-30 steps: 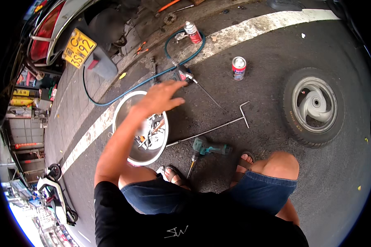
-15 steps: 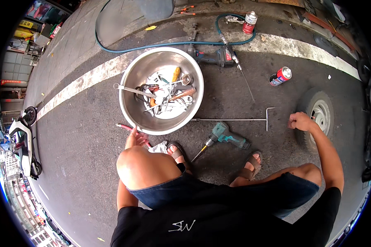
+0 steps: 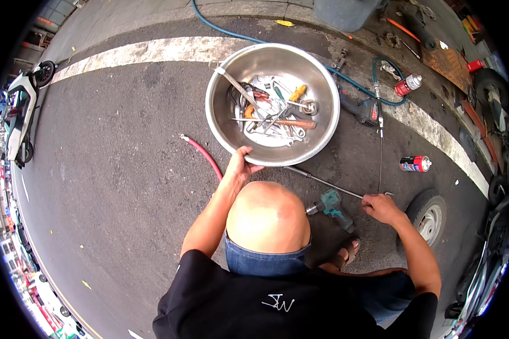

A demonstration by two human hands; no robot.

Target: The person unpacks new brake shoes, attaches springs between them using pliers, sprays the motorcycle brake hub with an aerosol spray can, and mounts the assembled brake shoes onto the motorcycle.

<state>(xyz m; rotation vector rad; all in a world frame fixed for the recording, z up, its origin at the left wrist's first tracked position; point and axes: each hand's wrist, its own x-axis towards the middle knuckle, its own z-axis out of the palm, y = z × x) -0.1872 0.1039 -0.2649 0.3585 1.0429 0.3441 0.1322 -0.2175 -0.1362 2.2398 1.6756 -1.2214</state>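
A large steel basin point(image 3: 216, 121) stands in front of me, full of hand tools. Among them are a yellow-handled screwdriver point(image 3: 297, 93), a wooden-handled tool point(image 3: 297, 122) and a long wrench point(image 3: 232, 81) propped against the far-left rim. My left hand point(image 3: 242, 166) grips the near rim, thumb on top and fingers below. Whether the basin is off the ground cannot be told. My right hand point(image 3: 380, 208) is closed over the end of a long metal rod point(image 3: 328, 184); its fingers hide whether it holds anything. A teal cordless drill point(image 3: 332, 210) lies beside my raised knee.
A red hose point(image 3: 205, 153) lies left of the basin. To the right are a cordless impact wrench point(image 3: 361, 110), an air gun point(image 3: 379, 121) on a blue hose point(image 3: 353, 83), two spray cans point(image 3: 408, 85) and a wheel point(image 3: 430, 221). A parked scooter point(image 3: 25, 116) stands far left.
My left hand has taken hold of the basin's near rim, and the basin looks larger. My right hand has moved from beside the wheel to the rod's end. The view has turned.
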